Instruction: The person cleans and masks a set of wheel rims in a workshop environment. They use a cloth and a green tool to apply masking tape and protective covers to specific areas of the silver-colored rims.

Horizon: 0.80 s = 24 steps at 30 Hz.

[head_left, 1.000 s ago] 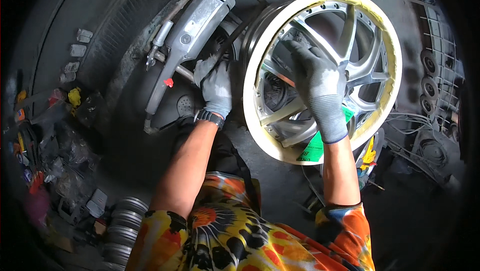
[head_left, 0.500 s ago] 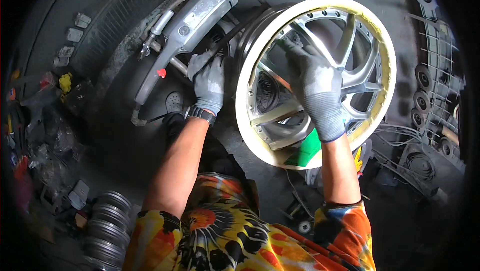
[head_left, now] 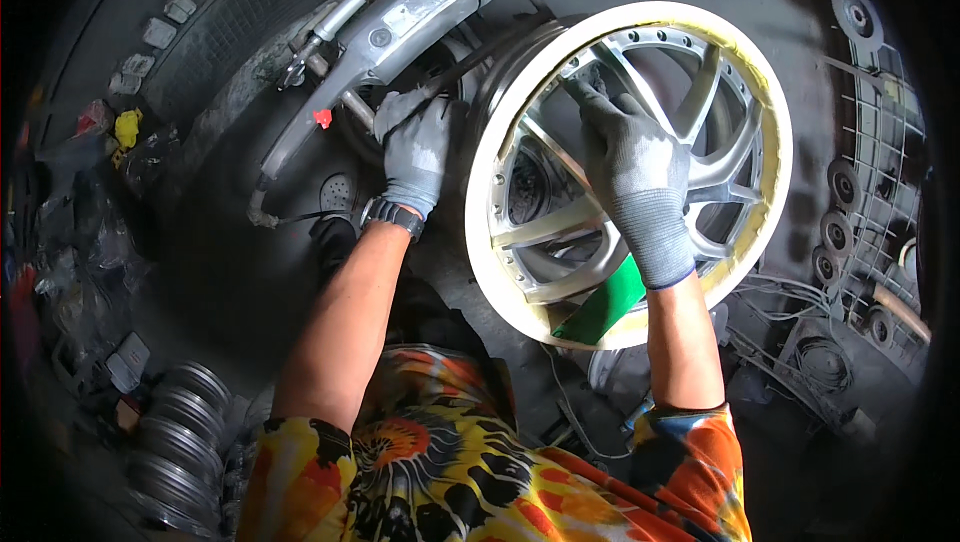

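Note:
An alloy wheel (head_left: 707, 92) with yellow tape around its rim stands right of centre. My right hand (head_left: 635, 182), in a grey glove, reaches among its spokes, fingers bent around something dark that I cannot make out. A green sheet (head_left: 600, 312) lies across the lower rim. My left hand (head_left: 415, 152), also gloved, is closed near a dark bar left of the wheel, on something grey whose shape is unclear. Just beyond it is a long grey metal machine (head_left: 400, 27) with a red tag (head_left: 322, 118).
Stacked metal rims (head_left: 185, 422) sit at lower left, below bags and loose clutter (head_left: 90, 252). A wire rack (head_left: 875, 202) with round discs runs along the right side, above coiled cables (head_left: 820, 362). A grey clog (head_left: 336, 194) shows below the machine.
The surroundings have shifted in the view, and the wheel sits lower and further left. My left hand appears slightly further left. My right hand stays among the spokes with fingers bent.

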Available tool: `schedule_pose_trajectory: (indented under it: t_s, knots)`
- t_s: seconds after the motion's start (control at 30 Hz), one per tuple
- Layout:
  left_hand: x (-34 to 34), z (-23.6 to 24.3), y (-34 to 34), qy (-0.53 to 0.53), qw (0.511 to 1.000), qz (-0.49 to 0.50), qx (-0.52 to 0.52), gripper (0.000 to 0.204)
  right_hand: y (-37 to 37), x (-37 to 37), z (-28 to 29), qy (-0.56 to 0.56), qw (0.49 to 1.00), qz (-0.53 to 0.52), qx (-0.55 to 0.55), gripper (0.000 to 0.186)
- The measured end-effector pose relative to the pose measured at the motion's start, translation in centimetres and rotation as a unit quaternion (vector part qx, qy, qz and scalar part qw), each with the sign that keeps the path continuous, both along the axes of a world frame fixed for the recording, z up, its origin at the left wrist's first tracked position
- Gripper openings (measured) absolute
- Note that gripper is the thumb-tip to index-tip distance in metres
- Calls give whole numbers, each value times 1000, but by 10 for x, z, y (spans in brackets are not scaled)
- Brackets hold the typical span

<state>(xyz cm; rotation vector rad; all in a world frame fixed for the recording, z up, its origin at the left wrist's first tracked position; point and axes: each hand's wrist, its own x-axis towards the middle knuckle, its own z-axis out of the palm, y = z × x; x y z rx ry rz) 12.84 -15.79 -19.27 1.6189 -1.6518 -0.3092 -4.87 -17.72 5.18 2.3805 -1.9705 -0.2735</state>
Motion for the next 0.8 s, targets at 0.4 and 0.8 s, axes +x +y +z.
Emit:
schedule_pose_trajectory:
  t_s: [0.4, 0.8]
  knots:
    - [-1, 0, 0, -15, 998, 22, -51, 11, -2, -2, 2, -28, 999, 27, -19, 30]
    - [-2, 3, 1, -12, 999, 26, -30, 14, 0, -6, 0, 12, 1000, 13, -2, 33]
